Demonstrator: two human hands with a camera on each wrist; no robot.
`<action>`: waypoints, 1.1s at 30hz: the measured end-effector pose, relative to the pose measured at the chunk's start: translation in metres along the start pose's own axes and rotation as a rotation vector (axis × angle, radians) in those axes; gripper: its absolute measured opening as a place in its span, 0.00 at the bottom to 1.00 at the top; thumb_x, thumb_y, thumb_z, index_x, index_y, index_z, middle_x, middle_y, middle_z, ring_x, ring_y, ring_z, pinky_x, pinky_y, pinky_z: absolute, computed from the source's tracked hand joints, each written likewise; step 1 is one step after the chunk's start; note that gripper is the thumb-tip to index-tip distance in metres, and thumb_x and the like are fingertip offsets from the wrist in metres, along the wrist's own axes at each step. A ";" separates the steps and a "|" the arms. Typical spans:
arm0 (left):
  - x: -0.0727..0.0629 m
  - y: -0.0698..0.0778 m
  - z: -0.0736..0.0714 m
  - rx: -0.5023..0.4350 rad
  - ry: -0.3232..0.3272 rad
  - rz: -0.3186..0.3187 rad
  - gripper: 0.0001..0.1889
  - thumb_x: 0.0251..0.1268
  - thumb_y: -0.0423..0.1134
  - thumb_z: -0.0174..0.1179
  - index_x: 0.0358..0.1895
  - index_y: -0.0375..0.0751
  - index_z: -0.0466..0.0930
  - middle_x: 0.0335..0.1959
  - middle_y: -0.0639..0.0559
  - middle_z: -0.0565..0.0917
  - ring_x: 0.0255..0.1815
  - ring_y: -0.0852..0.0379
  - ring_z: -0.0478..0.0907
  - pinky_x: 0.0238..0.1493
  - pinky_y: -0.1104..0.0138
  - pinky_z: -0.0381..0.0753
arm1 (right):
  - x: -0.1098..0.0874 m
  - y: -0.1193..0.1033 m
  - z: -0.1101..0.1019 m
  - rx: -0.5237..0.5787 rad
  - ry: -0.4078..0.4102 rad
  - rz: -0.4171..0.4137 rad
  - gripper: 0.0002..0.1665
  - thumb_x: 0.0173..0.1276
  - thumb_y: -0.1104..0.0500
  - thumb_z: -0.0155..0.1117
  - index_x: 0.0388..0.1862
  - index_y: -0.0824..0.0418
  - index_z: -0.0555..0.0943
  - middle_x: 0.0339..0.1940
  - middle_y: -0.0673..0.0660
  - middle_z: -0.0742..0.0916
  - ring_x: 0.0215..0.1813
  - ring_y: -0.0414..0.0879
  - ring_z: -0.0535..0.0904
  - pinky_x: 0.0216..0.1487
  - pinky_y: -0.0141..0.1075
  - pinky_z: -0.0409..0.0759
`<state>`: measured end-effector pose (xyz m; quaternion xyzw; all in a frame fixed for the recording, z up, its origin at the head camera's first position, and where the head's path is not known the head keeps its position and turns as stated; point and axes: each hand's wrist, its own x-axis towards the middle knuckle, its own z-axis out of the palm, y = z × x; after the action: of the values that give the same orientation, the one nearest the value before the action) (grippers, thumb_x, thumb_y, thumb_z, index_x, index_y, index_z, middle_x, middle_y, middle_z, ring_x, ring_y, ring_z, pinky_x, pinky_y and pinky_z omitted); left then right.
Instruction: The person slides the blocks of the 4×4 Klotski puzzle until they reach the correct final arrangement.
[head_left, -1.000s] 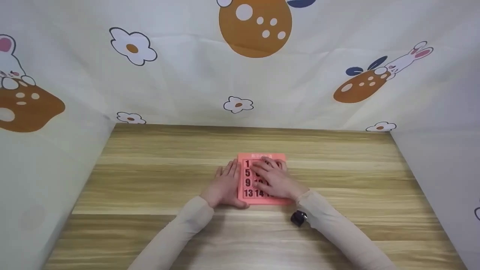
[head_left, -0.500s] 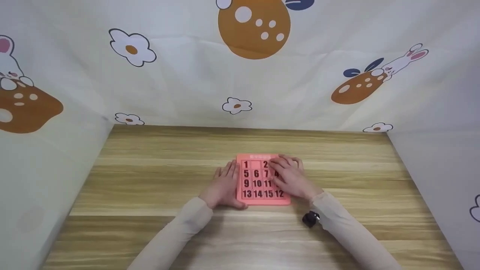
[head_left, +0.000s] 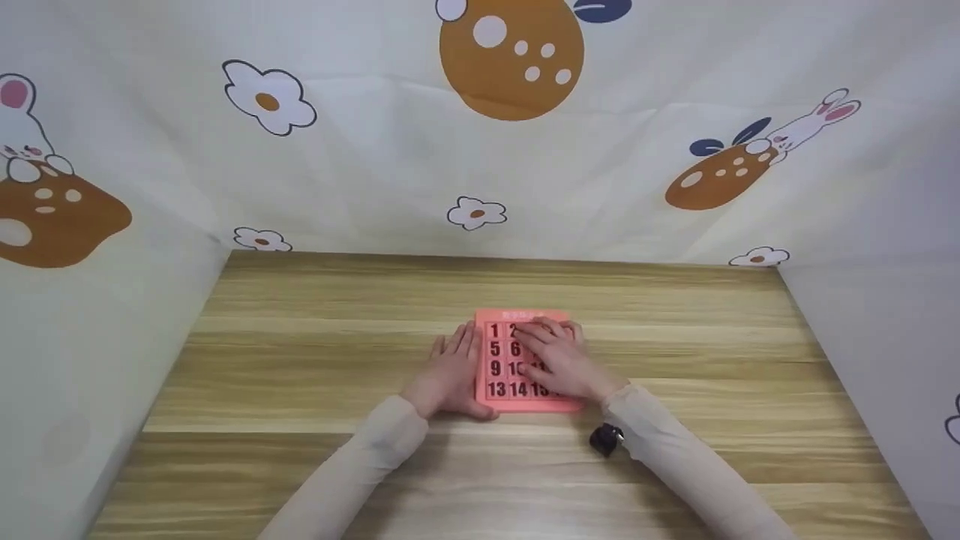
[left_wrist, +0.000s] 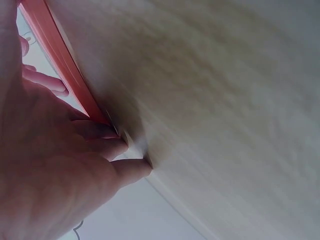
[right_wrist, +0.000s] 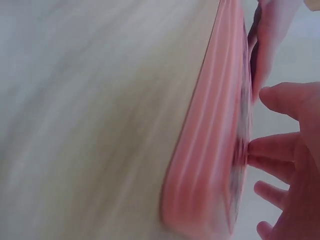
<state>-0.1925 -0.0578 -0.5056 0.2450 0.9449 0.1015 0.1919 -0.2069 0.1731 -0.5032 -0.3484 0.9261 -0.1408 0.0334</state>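
Observation:
A pink sliding number puzzle (head_left: 529, 405) lies flat on the wooden table, its black-numbered tiles set in rows. Along its left side my left hand (head_left: 448, 375) rests with straight fingers, the thumb at the near left corner; the left wrist view shows those fingers (left_wrist: 132, 170) against the pink side wall. From the right, my right hand (head_left: 564, 361) reaches over the puzzle, fingertips touching the upper tiles beside the 2. Tiles 1, 5, 9 and 13 show in the left column. The right hand hides most of the upper right tiles. In the right wrist view its fingers (right_wrist: 272, 147) meet the tile face.
The wood-grain table (head_left: 315, 337) extends around the puzzle. A pale cloth with flower and rabbit prints (head_left: 375, 150) walls off the back and both sides. A small black object (head_left: 604, 439) sits by the right sleeve cuff.
Half a second ago the right hand was further right, with a gap between 1 and 2. Now it has come left, and the 2 tile sits beside the 1. The left hand stays put.

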 end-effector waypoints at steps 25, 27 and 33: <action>-0.001 0.003 -0.003 -0.010 0.003 -0.006 0.72 0.39 0.71 0.68 0.75 0.28 0.36 0.77 0.34 0.37 0.77 0.42 0.35 0.73 0.48 0.39 | -0.025 0.022 -0.006 0.049 0.075 0.101 0.33 0.68 0.51 0.61 0.67 0.67 0.70 0.69 0.65 0.71 0.70 0.61 0.61 0.65 0.62 0.51; -0.002 0.002 -0.003 -0.013 0.003 -0.004 0.72 0.39 0.71 0.68 0.75 0.28 0.36 0.77 0.34 0.37 0.77 0.42 0.35 0.73 0.48 0.39 | -0.024 0.020 -0.006 0.111 0.024 0.089 0.35 0.68 0.51 0.61 0.70 0.64 0.68 0.72 0.64 0.67 0.72 0.62 0.58 0.67 0.62 0.50; -0.002 0.001 -0.002 -0.001 0.003 0.000 0.72 0.38 0.72 0.68 0.75 0.28 0.36 0.76 0.34 0.37 0.77 0.42 0.34 0.73 0.47 0.39 | -0.027 0.025 -0.005 0.191 0.009 0.048 0.34 0.67 0.53 0.61 0.70 0.62 0.68 0.73 0.63 0.66 0.72 0.63 0.56 0.66 0.63 0.48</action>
<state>-0.1913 -0.0575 -0.5031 0.2446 0.9452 0.1022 0.1903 -0.2029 0.2101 -0.5060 -0.3208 0.9166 -0.2293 0.0659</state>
